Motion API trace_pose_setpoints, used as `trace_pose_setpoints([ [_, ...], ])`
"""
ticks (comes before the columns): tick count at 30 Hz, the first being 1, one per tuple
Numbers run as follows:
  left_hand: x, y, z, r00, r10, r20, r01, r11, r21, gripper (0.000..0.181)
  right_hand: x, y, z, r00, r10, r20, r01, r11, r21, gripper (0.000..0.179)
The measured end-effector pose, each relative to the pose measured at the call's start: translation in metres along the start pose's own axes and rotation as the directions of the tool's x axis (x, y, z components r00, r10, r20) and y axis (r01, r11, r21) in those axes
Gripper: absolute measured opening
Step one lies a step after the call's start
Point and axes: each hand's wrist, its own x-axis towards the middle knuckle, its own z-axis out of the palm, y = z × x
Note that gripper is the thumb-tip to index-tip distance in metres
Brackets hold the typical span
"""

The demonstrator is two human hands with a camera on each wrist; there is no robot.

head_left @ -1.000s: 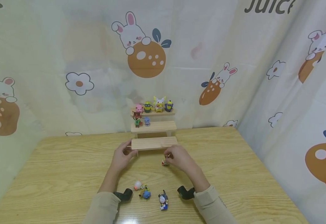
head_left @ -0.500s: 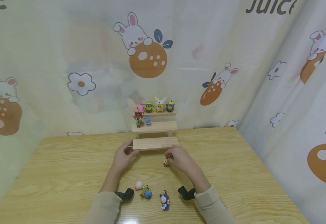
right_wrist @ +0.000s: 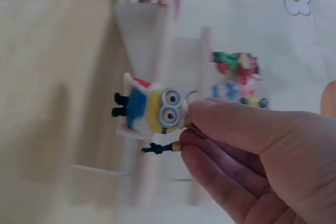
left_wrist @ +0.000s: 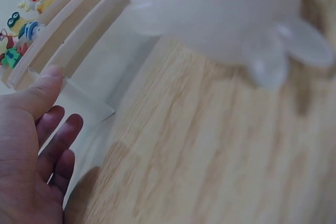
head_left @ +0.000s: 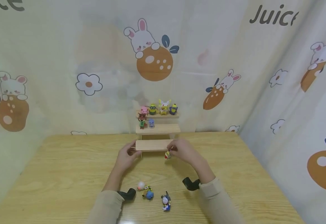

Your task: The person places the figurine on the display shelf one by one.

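My right hand (head_left: 185, 153) pinches a Minion figurine (right_wrist: 154, 106) by its head end between thumb and fingers. The figure has round goggles, a yellow face, a blue and red outfit and a small dark stick at its side. In the head view it hangs just off the front edge of the lowest step of a three-tier wooden display stand (head_left: 153, 145). My left hand (head_left: 127, 158) grips the left end of that step, with the thumb in front and the fingers round the side. In the left wrist view the thumb of the left hand (left_wrist: 31, 129) touches the step's end.
Several figurines stand on the top tier (head_left: 157, 115); a fox figurine (head_left: 142, 121) and a small blue figurine (head_left: 151, 123) stand on the middle one. Nearer lie a white round figurine (head_left: 141, 186), a blue-and-yellow cluster (head_left: 149, 194) and a dark-eared figurine (head_left: 166, 201).
My right hand has lifted the Minion figurine from the table, up and away from me towards the lowest step. My left hand stays at the stand's end. The head view has shifted slightly.
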Motion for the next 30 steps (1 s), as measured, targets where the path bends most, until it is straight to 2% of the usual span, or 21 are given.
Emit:
trace_pose_setpoints([
  [7, 0.000, -0.004, -0.002, 1.000, 0.003, 0.000, -0.003, 1.000, -0.015, 0.067, 0.041, -0.025, -0.047, 1.000, 0.009, -0.027, -0.012, 0.992, -0.122, 0.018],
  [11, 0.000, -0.007, -0.002, 1.000, 0.013, 0.002, -0.013, 1.000, -0.018, 0.067, 0.066, -0.036, -0.061, 0.998, 0.060, -0.035, -0.065, 0.983, -0.173, 0.023],
  [15, 0.000, -0.006, -0.002, 1.000, 0.009, 0.004, -0.009, 1.000, -0.026, 0.066, 0.085, -0.038, -0.062, 0.992, 0.116, -0.056, -0.125, 0.970, -0.209, 0.026],
  [18, -0.001, -0.003, -0.002, 1.000, 0.010, -0.001, -0.010, 0.999, -0.032, 0.065, 0.094, -0.035, -0.057, 0.989, 0.126, -0.080, -0.141, 0.964, -0.223, 0.025],
  [23, -0.001, 0.000, -0.001, 1.000, 0.011, 0.006, -0.010, 1.000, -0.028, 0.064, 0.098, -0.029, -0.048, 0.977, 0.135, -0.164, -0.166, 0.966, -0.198, 0.018],
  [30, -0.001, 0.001, 0.000, 1.000, -0.001, 0.011, 0.001, 1.000, -0.001, 0.064, 0.101, -0.023, -0.040, 0.965, 0.105, -0.240, -0.158, 0.964, -0.212, 0.020],
])
